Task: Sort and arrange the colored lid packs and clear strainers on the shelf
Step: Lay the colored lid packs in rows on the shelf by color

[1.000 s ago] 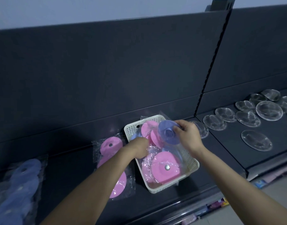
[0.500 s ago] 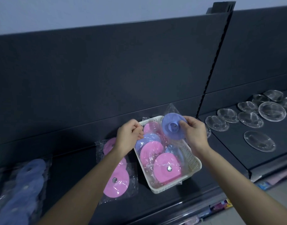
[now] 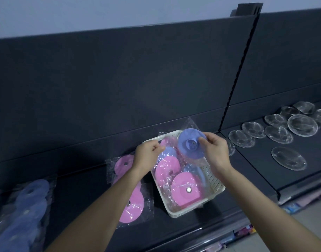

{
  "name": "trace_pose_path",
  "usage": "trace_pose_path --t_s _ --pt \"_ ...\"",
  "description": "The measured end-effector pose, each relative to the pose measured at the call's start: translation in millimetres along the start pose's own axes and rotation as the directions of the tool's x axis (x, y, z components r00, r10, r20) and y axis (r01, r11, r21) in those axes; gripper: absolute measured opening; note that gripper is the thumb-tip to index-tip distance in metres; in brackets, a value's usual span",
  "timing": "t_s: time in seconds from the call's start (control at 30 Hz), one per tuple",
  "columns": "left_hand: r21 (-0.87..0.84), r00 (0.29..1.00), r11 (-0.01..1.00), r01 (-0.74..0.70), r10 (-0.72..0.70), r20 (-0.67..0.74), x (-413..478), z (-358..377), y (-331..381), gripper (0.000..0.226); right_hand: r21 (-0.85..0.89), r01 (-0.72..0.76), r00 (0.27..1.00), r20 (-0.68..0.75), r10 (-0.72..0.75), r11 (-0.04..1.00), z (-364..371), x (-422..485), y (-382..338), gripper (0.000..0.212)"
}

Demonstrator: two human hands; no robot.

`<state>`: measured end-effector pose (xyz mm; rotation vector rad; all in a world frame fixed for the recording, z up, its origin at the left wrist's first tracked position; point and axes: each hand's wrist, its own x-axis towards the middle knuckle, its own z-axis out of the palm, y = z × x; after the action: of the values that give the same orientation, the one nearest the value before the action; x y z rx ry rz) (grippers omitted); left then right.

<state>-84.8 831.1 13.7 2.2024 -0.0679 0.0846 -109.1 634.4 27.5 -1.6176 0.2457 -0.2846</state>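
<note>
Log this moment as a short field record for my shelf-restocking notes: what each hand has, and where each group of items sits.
right hand: pinching a blue lid pack held above the basket
left hand: closed on the clear wrapping at the pack's left side
basket: white, perforated, on the shelf, holding pink and blue lid packs
pink lid packs: on the shelf left of the basket
blue lid packs: far left of the shelf
clear strainers: spread on the right shelf section

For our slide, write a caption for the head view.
Right hand lifts a blue lid pack over the white basket; left hand grips its wrapper.
</note>
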Motion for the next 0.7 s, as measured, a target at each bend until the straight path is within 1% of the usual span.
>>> trace_pose_path --t_s 0.1,0.13,0.17,0.2,0.23,0.27,0.3,0.33,0.37,0.4,0.43,0.5,0.53,0.57,0.6,0.63,0.67,0.7 --pt "-0.125 0.986 0.992 0.021 -0.041 -0.162 8 -13 12 0.028 0.038 0.002 1.0 -0.029 -0.001 0.999 -2 0 -7 0.023" --pt "-0.144 0.975 0.99 0.004 -0.036 -0.22 10 -18 16 0.028 0.044 0.009 0.999 -0.037 -0.007 0.999 -1 0 -10 0.024" --pt "-0.132 0.962 0.99 -0.042 0.004 -0.274 12 -22 19 0.028 0.044 0.018 0.999 -0.044 -0.016 0.999 -1 0 -12 0.025" --pt "-0.062 0.941 0.99 -0.127 0.101 -0.322 12 -26 20 0.027 0.038 0.03 0.999 -0.046 -0.028 0.999 0 -1 -14 0.026" --pt "0.072 0.904 0.967 -0.246 0.256 -0.342 11 -28 20 0.025 0.03 0.042 0.998 -0.044 -0.041 0.999 2 -1 -16 0.027" --pt "0.224 0.847 0.901 -0.372 0.428 -0.316 10 -29 17 0.026 0.021 0.052 0.998 -0.04 -0.051 0.998 3 -1 -16 0.028" --pt "0.353 0.773 0.801 -0.484 0.58 -0.256 8 -28 13 0.028 0.011 0.059 0.998 -0.035 -0.058 0.998 5 -1 -16 0.028" --pt "0.429 0.712 0.7 -0.571 0.683 -0.167 4 -25 8 0.031 0.003 0.062 0.998 -0.03 -0.062 0.998 6 -2 -15 0.028" --pt "0.46 0.667 0.621 -0.635 0.741 -0.079 -1 -21 0 0.033 -0.003 0.062 0.998 -0.024 -0.062 0.998 7 -3 -14 0.028" --pt "0.464 0.643 0.576 -0.673 0.766 -0.02 -7 -17 -7 0.032 -0.004 0.061 0.998 -0.016 -0.061 0.998 7 -4 -12 0.028" --pt "0.445 0.631 0.557 -0.701 0.775 0.024 -13 -11 -13 0.031 -0.004 0.059 0.998 -0.011 -0.059 0.998 6 -5 -9 0.027" --pt "0.378 0.646 0.567 -0.732 0.754 0.119 -28 -1 -24 0.03 0.008 0.05 0.999 -0.01 -0.05 0.999 4 -6 -7 0.026" --pt "0.349 0.677 0.598 -0.721 0.715 0.172 -35 4 -27 0.031 0.025 0.047 0.999 -0.01 -0.046 0.999 3 -7 -7 0.026" --pt "0.3 0.724 0.661 -0.688 0.657 0.212 -40 7 -27 0.034 0.044 0.046 0.999 -0.009 -0.046 0.998 2 -7 -7 0.027" --pt "0.235 0.783 0.748 -0.621 0.579 0.228 -44 8 -27 0.038 0.058 0.045 0.999 -0.003 -0.045 0.997 1 -7 -8 0.027" --pt "0.161 0.841 0.832 -0.531 0.495 0.217 -46 8 -27 0.038 0.064 0.044 0.999 0.007 -0.044 0.997 1 -7 -9 0.027" --pt "0.13 0.887 0.884 -0.45 0.425 0.179 -47 7 -25 0.032 0.066 0.04 0.999 0.025 -0.042 0.997 1 -8 -9 0.027" --pt "0.177 0.918 0.902 -0.393 0.375 0.127 -45 7 -24 0.024 0.055 0.04 0.998 0.047 -0.043 0.998 1 -9 -8 0.025"
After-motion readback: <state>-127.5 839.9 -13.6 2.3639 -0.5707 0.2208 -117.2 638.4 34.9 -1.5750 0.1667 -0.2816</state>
